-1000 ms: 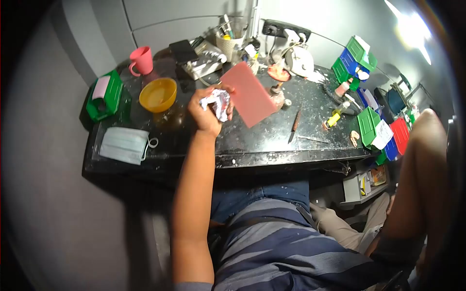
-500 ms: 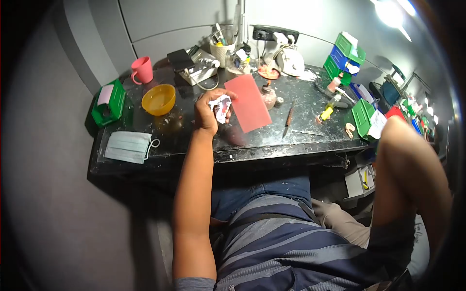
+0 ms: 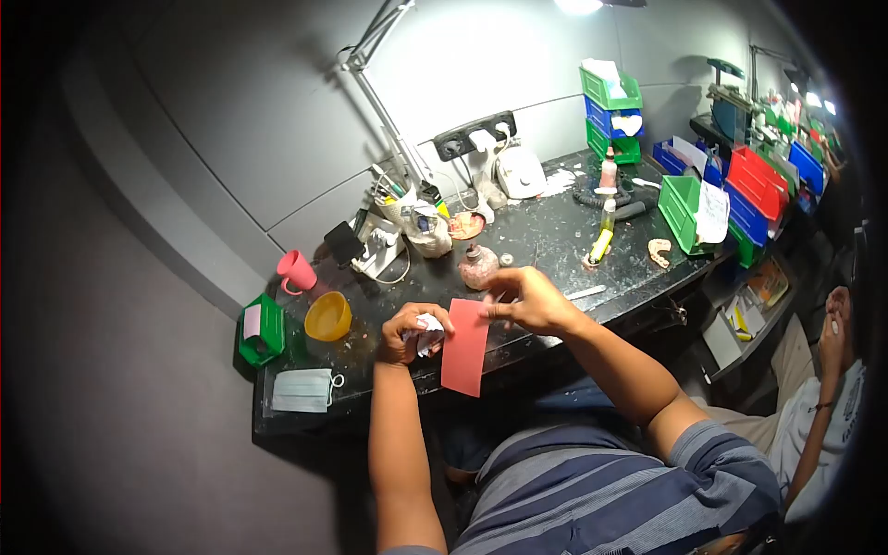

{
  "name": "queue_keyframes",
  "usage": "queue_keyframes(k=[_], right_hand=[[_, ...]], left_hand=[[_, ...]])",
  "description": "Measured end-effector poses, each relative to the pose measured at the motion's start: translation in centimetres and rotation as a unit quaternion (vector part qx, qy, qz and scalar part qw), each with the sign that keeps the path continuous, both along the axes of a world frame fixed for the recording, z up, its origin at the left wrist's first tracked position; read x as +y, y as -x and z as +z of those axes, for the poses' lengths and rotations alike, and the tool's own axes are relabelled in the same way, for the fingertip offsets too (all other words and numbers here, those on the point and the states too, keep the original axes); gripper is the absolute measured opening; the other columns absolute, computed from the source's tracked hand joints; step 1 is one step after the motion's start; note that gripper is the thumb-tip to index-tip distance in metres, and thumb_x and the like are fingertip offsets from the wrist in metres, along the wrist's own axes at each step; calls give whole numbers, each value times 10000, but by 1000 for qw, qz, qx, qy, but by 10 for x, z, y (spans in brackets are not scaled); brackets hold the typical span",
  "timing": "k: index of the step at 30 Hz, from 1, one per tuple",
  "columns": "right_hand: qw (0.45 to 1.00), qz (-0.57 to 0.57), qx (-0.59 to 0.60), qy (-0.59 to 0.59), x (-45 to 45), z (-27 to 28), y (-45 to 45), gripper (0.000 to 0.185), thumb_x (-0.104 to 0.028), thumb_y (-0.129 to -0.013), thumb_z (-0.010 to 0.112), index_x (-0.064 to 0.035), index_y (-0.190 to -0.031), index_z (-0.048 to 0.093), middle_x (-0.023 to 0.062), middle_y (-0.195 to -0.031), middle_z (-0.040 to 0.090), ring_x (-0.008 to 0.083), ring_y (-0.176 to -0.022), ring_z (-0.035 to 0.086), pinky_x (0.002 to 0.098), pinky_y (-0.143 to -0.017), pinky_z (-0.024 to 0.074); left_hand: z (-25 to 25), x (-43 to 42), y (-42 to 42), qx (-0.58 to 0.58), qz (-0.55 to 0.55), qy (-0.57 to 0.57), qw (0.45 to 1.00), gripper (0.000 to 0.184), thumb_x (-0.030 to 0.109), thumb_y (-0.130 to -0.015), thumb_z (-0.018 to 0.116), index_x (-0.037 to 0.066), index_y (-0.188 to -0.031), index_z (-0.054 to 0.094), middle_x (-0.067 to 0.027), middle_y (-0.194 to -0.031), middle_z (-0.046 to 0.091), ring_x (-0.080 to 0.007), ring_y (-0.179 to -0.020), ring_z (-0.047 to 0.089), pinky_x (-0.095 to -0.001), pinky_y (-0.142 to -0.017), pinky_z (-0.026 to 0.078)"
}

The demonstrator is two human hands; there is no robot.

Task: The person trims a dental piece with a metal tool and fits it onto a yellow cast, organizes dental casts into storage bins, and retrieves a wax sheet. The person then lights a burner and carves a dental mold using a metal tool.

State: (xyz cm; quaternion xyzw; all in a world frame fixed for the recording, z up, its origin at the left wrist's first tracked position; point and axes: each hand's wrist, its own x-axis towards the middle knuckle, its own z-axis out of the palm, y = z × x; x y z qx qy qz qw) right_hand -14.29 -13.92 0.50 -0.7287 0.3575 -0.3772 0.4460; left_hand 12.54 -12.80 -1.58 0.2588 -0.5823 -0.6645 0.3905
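My left hand [image 3: 404, 334] is closed round a crumpled piece of silvery foil [image 3: 428, 335], and its thumb and fingertips also pinch the left edge of a flat pink sheet [image 3: 464, 350]. The sheet hangs over the desk's front edge. My right hand [image 3: 524, 302] is at the sheet's upper right corner with fingers curled; they are slightly blurred, and whether they grip the sheet is unclear. Just behind the hands stands a round glass jar [image 3: 478, 266] with pinkish contents.
A yellow bowl [image 3: 328, 316], pink mug [image 3: 297, 272], green bin [image 3: 262, 330] and face mask [image 3: 302, 390] are at the left. Right are a yellow-labelled bottle [image 3: 601, 242], dental model [image 3: 659, 252] and stacked bins [image 3: 612, 117]. A co-worker's hands [image 3: 836, 324] show far right.
My right arm has come down from the right side to the pink sheet. The sheet now hangs more upright in my left hand. The view has turned to the right.
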Motion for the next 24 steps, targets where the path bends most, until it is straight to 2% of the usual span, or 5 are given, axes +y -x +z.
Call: queue_keyframes(k=[1,5,12,17,24], right_hand=[[994,45,-16,-97,0,-2,0,406,-203,-768,825,58,-1038,670,166,-918,714,223,-738,691,338,-704,546],[997,-64,44,0,-7,-26,-3,210,-73,-722,813,8,-879,700,117,-800,723,184,-685,693,337,-637,528],[956,-194,197,98,-1,-37,-9,195,-155,-732,778,-27,-830,667,149,-819,683,355,-830,666,449,-751,525],[912,-239,205,264,5,-40,19,258,-164,-728,781,-58,-936,671,133,-918,637,328,-941,596,423,-821,482],[890,-262,301,221,6,-47,83,92,-121,-763,726,-70,-829,687,119,-929,627,307,-990,552,458,-872,406]], left_hand=[[1,0,-1,-1,-12,-4,1000,548,343,-641,515,-126,-881,666,-192,-806,668,-185,-574,601,-265,-515,483],[-6,-2,1,-18,51,26,998,549,324,-670,509,-135,-928,666,-202,-883,683,-184,-613,616,-255,-554,492],[-13,-14,-9,84,263,-22,961,603,375,-780,446,-103,-1110,606,-240,-1001,655,-246,-582,574,-345,-492,468],[-4,-8,-3,152,198,-38,968,605,393,-789,452,-101,-1105,605,-242,-1028,649,-259,-600,586,-357,-476,475],[-11,-12,-10,254,122,-71,957,611,414,-839,462,-113,-1121,592,-265,-1030,635,-305,-700,613,-404,-569,521]])
